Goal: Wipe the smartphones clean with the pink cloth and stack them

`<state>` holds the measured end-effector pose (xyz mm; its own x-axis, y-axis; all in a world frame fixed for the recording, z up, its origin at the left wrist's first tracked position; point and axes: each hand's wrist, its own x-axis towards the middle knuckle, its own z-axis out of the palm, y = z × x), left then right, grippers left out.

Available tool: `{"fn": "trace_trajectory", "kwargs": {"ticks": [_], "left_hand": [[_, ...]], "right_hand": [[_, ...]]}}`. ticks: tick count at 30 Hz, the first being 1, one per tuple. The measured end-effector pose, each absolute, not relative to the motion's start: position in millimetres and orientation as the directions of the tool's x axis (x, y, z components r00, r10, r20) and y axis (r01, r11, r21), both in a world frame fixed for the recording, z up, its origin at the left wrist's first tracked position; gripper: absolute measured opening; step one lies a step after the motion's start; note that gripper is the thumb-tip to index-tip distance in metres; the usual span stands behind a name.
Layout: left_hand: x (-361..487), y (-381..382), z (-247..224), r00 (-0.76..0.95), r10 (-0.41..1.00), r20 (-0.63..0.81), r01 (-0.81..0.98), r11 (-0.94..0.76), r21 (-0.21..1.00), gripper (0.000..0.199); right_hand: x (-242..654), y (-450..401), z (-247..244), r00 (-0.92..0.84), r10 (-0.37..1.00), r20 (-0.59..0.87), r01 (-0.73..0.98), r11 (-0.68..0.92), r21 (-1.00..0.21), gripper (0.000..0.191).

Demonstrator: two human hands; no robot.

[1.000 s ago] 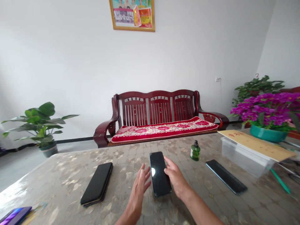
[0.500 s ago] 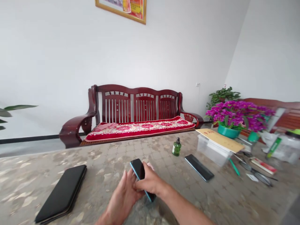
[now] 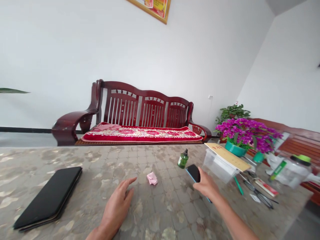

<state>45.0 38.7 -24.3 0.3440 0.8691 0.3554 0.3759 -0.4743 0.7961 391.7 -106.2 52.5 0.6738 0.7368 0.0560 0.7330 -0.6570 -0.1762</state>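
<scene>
My right hand grips a smartphone with a dark screen and blue edge, fingers and thumb on its two sides. The phone is low over the table's right half, just in front of a small green bottle with a black cap. I cannot tell whether it touches the surface; a second dark phone seen there earlier is hidden. My left hand holds nothing, its fingers stretched forward above the table. A crumpled pink cloth lies to the right of those fingertips.
A black folding case lies at left. To the right are a clear plastic box under a tan envelope, a green pen, eyeglasses, purple flowers and a plastic jar. A wooden bench stands beyond the table.
My right hand has carried the blue-edged phone away from my left hand, rightward to where the other phone lay. The left hand has drawn left, and the pink cloth now shows fully.
</scene>
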Motion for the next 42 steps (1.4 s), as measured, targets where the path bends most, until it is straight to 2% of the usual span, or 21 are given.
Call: {"fn": "trace_trajectory", "kwargs": {"ticks": [4,8,13,18,31,42], "left_hand": [[46,38,-26,0.404,0.837,0.369,0.423,-0.529,0.736,0.036],[45,41,-30,0.430,0.826,0.366,0.444,-0.546,0.711,0.036],[45,40,-30,0.462,0.821,0.335,0.476,-0.549,0.687,0.038],[46,37,-26,0.463,0.831,0.308,0.485,-0.529,0.697,0.037],[46,35,-20,0.480,0.833,0.275,0.497,-0.516,0.697,0.037],[47,34,-24,0.452,0.838,0.306,0.453,-0.511,0.730,0.033]], "right_hand": [[424,-111,55,0.742,0.669,0.052,0.670,-0.735,-0.105,0.080],[438,-109,45,0.728,0.685,0.037,0.685,-0.723,-0.090,0.073],[442,-104,30,0.733,0.680,0.011,0.679,-0.731,-0.065,0.074],[443,-100,26,0.746,0.666,-0.005,0.665,-0.745,-0.043,0.078],[440,-98,23,0.754,0.656,-0.035,0.656,-0.754,0.004,0.067],[432,-103,29,0.738,0.674,0.009,0.674,-0.738,0.029,0.071]]}}
